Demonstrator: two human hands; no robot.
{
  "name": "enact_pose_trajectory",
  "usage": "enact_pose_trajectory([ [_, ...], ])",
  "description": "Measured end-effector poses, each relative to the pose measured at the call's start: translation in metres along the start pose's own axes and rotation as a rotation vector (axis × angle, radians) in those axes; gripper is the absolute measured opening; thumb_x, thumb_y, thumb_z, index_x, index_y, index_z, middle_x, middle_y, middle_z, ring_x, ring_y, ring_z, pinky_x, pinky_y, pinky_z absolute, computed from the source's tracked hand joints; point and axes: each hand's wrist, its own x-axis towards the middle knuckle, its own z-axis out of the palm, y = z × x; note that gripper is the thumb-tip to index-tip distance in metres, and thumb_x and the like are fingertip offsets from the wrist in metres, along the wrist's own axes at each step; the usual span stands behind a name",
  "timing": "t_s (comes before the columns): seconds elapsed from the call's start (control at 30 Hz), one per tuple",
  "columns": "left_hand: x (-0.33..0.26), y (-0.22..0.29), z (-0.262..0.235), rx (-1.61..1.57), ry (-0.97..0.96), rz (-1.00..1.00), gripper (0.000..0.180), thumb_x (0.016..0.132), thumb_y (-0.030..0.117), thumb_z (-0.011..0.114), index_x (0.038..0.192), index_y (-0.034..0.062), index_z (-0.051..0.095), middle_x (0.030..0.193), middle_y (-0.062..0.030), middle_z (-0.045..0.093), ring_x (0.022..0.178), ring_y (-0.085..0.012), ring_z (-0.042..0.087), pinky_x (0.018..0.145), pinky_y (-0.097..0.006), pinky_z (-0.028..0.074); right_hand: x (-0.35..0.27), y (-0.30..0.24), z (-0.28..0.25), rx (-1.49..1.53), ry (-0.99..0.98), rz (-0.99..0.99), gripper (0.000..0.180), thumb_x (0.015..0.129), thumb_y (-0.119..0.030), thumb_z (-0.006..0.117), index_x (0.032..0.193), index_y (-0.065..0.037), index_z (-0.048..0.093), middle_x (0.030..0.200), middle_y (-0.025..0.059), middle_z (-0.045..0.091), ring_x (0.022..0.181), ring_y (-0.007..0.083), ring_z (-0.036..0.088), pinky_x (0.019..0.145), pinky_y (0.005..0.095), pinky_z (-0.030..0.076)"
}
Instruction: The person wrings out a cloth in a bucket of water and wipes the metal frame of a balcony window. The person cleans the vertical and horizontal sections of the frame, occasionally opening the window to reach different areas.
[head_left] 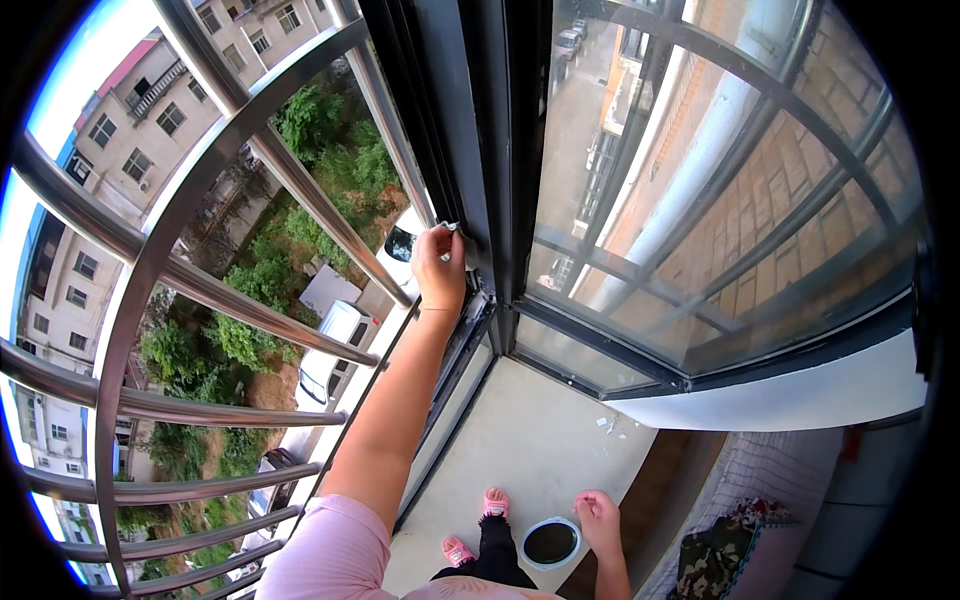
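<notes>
My left arm stretches forward to the dark window frame [480, 150]. There my left hand [440, 268] is closed, its fingertips pinching a small pale crumpled scrap [450, 227] against the frame's outer side. The scrap's material is too small to make out. Low on the right, my right hand [598, 520] hangs with curled fingers, and whatever it may hold is hidden. Beside it, a round white-rimmed bucket [576, 545] with a dark inside stands on the floor near my pink sandals [495, 503].
Curved metal guard bars [230, 305] fill the left side, with trees, vehicles and buildings far below. A glass window panel [700, 200] stands on the right. White bits [610, 426] lie on the pale floor [470, 440]. Fabric [715, 545] lies at lower right.
</notes>
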Motion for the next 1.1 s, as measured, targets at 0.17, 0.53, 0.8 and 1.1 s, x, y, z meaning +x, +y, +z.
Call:
enact_pose_trajectory([
  [0.17, 0.027, 0.029, 0.003, -0.096, 0.088, -0.017, 0.013, 0.076, 0.003, 0.068, 0.087, -0.0002, 0.062, 0.073, -0.008, 0.06, 0.063, -0.0157, 0.061, 0.06, -0.026, 0.049, 0.0, -0.005, -0.006, -0.096, -0.014, 0.02, 0.009, 0.087, -0.002, 0.054, 0.094, 0.002, 0.057, 0.08, 0.0062, 0.06, 0.071, 0.0119, 0.061, 0.065, 0.0226, 0.048],
  [0.53, -0.057, -0.063, 0.014, 0.099, -0.224, -0.031, 0.011, 0.078, 0.008, 0.065, 0.079, 0.0008, 0.056, 0.071, -0.0119, 0.057, 0.063, -0.0275, 0.058, 0.058, -0.036, 0.047, 0.007, 0.026, 0.005, -0.014, -0.048, 0.094, 0.011, 0.087, 0.0, 0.054, 0.098, 0.003, 0.056, 0.084, 0.0071, 0.061, 0.074, 0.0123, 0.061, 0.067, 0.0219, 0.049],
  [0.8, -0.115, -0.117, 0.028, 0.165, -0.352, -0.156, 0.009, 0.077, 0.009, 0.064, 0.076, 0.0022, 0.058, 0.073, -0.015, 0.058, 0.067, -0.0328, 0.058, 0.061, -0.039, 0.047, 0.008, 0.042, 0.009, -0.011, -0.036, 0.117, 0.009, 0.087, 0.0, 0.054, 0.095, 0.002, 0.058, 0.088, 0.0089, 0.062, 0.075, 0.0131, 0.062, 0.067, 0.0228, 0.049],
  [1.1, -0.117, -0.101, 0.02, 0.044, -0.231, -0.303, 0.012, 0.078, 0.009, 0.066, 0.078, 0.0005, 0.057, 0.075, -0.0117, 0.06, 0.068, -0.0227, 0.062, 0.063, -0.032, 0.049, 0.013, 0.041, 0.02, -0.003, -0.059, 0.162, 0.01, 0.088, -0.001, 0.054, 0.096, 0.003, 0.057, 0.087, 0.0075, 0.061, 0.076, 0.0125, 0.061, 0.069, 0.0229, 0.049],
])
